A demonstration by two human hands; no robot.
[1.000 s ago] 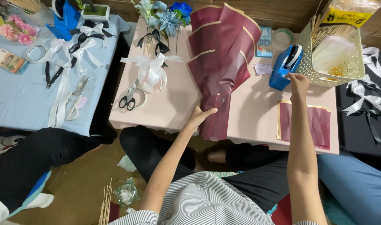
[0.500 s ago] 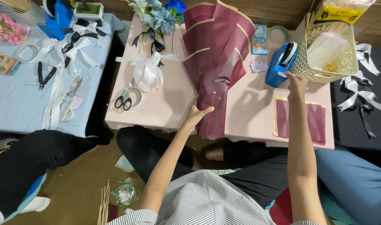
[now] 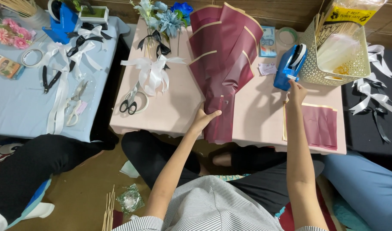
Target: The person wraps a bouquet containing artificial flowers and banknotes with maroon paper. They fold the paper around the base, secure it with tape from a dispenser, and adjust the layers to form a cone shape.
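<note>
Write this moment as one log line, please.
left hand: holds wrap neck | right hand: at tape dispenser | table: scissors

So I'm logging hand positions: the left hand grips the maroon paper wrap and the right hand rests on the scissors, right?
Not quite. The left hand does grip the maroon paper wrap, but the right hand is at the blue tape dispenser, not the scissors, which lie untouched beyond the left hand. The head view shows it.
</note>
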